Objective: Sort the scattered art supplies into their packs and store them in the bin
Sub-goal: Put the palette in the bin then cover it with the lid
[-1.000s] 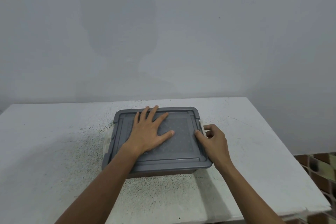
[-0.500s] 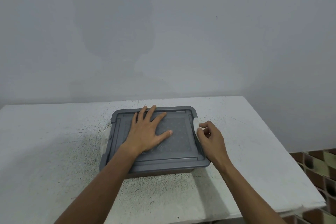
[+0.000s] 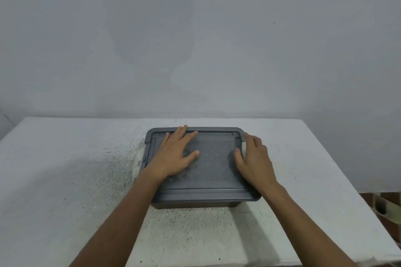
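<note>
Head view, looking down.

- Grey storage bin sits centre-low in the frame on the speckled white table, well clear of every table edge. Its grey lid is on and looks level. The contents are hidden, and no loose art supplies show anywhere on the table.
- Left hand: flat on the lid left of centre, fingers spread toward the far rim. The grip is wide and holds nothing; the palm bears down.
- Right hand: at the lid's right edge, thumb on top, fingers curled over the side. The grip is narrow, closed round the white right latch, which shows between thumb and forefinger.
- White left latch stands out from the bin's left side, apparently not snapped down.

Judged step: clipping the lid shut, near the task's end.

Risks:
- The right latch may ride over the rim without catching if the lid sits slightly off.
- A sideways push could slide the bin leftward unless the left palm pins it.
- A finger could get nipped under the clip.
- With the left latch loose, the lid could lift if the bin is carried.
</note>
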Demonstrator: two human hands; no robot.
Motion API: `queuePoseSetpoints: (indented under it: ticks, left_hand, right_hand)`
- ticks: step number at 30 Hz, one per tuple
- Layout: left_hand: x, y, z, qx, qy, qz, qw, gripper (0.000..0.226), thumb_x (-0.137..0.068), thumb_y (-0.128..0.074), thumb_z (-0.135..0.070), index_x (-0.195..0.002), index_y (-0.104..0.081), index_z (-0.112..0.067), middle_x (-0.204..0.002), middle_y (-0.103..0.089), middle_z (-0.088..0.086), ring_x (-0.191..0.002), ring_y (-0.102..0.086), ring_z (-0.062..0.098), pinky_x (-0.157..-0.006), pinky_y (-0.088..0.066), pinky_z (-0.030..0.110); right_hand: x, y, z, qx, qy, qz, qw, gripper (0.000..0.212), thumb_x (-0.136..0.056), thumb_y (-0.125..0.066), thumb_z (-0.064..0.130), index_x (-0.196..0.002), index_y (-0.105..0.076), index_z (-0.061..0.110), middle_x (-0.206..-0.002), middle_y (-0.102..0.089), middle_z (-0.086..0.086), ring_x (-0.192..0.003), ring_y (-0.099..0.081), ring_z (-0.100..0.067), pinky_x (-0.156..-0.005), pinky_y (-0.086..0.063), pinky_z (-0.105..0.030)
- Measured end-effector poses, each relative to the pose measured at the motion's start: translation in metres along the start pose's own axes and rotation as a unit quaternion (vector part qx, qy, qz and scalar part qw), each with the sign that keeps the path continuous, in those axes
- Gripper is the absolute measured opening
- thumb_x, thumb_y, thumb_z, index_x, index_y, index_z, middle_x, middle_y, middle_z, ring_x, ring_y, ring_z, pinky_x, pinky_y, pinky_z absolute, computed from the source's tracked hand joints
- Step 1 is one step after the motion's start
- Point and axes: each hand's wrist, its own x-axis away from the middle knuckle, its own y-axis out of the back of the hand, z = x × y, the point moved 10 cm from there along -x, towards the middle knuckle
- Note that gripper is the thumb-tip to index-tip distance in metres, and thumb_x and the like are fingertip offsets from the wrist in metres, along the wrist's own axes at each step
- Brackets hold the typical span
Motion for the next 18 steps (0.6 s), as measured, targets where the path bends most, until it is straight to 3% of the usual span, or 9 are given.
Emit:
queuePoseSetpoints:
  ticks: [4,6,10,15,18]
  left_hand:
    - [0.029,0.02,0.038,-0.045,0.098,-0.042,0.993,0.083,-0.08,-0.017,-0.071,-0.154,-0.022,-0.034,-0.165,-0.006,0.005,-0.151,-0.002,0.022,-0.119,0.006,0.04]
    - [0.044,0.029,0.058,-0.031,0.158,-0.067,0.985,0.076,-0.086,-0.024,-0.065,-0.154,-0.023,-0.032,-0.164,-0.004,0.009,-0.151,-0.002,0.028,-0.12,0.0,0.045]
    - [0.072,0.041,0.085,0.056,0.223,-0.135,0.964,0.061,-0.098,-0.047,-0.043,-0.153,-0.029,-0.023,-0.161,-0.019,0.014,-0.147,-0.019,0.033,-0.118,-0.02,0.048]
    - [0.093,0.032,0.099,0.17,0.316,-0.133,0.924,0.061,-0.099,-0.048,-0.045,-0.15,-0.033,-0.016,-0.141,-0.053,0.014,-0.124,-0.052,0.031,-0.1,-0.041,0.04]
    - [0.092,0.034,0.095,0.187,0.316,-0.132,0.921,0.055,-0.099,-0.049,-0.041,-0.146,-0.04,-0.013,-0.135,-0.057,0.015,-0.117,-0.057,0.032,-0.096,-0.044,0.037]
  right_hand:
    - [-0.014,-0.009,0.039,0.094,0.091,0.017,0.991,0.054,-0.1,-0.043,0.041,-0.147,-0.035,0.015,-0.153,-0.034,-0.015,-0.139,-0.033,-0.037,-0.113,-0.029,-0.045]
    - [-0.021,-0.024,0.058,0.131,0.121,0.049,0.983,0.059,-0.102,-0.035,0.046,-0.151,-0.029,0.015,-0.159,-0.025,-0.013,-0.145,-0.022,-0.037,-0.119,-0.018,-0.045]
    - [-0.03,-0.059,0.089,0.177,0.16,0.118,0.964,0.062,-0.102,-0.022,0.055,-0.154,-0.019,0.021,-0.161,-0.02,-0.008,-0.147,-0.015,-0.037,-0.119,-0.016,-0.048]
    - [-0.03,-0.086,0.114,0.177,0.158,0.118,0.964,0.07,-0.099,-0.023,0.061,-0.15,-0.025,0.013,-0.157,-0.026,-0.012,-0.145,-0.015,-0.041,-0.119,-0.014,-0.051]
    - [-0.029,-0.093,0.115,0.164,0.141,0.115,0.97,0.086,-0.09,-0.016,0.072,-0.15,-0.024,0.012,-0.157,-0.025,-0.012,-0.146,-0.012,-0.041,-0.12,-0.011,-0.052]
